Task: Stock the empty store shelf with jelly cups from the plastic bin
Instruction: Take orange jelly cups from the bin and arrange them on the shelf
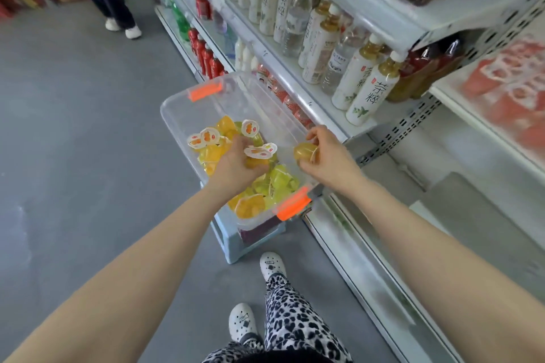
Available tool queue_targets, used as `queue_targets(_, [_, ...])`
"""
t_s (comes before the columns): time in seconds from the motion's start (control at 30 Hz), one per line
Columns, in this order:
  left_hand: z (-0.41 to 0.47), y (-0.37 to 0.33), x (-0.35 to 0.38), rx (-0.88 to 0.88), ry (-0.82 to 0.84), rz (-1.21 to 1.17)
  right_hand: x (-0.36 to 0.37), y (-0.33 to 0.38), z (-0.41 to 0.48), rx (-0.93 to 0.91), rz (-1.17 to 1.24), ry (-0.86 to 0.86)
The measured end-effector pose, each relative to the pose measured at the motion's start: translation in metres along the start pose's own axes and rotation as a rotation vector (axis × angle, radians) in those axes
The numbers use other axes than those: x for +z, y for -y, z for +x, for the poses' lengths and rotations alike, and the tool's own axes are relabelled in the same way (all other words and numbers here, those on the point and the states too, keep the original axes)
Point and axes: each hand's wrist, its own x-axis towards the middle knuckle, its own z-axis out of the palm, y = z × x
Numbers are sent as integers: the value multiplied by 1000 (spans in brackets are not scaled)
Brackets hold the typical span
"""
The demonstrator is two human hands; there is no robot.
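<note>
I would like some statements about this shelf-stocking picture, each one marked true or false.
1. The right hand holds a round yellow-orange jelly cup. True.
2. The clear plastic bin with orange latches stands directly on the floor. False: it rests on a pale blue stool above the grey floor.
3. The left hand is down among the yellow jelly cups in the bin. True.
4. The white tea bottles lie inside the bin. False: they stand upright on the white metal shelf.

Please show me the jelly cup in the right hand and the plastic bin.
jelly cup (304, 152): head view, its yellow side.
plastic bin (182, 118): head view, its bare left wall.
</note>
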Motion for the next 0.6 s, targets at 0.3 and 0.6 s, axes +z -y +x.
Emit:
queue_targets(0.3, [-11, -74, 9, 267, 84, 94, -81, 0, -72, -12, -115, -243])
queue_targets(0.6, [-17, -176, 64, 556, 184, 203, -174, -34, -148, 138, -218, -483])
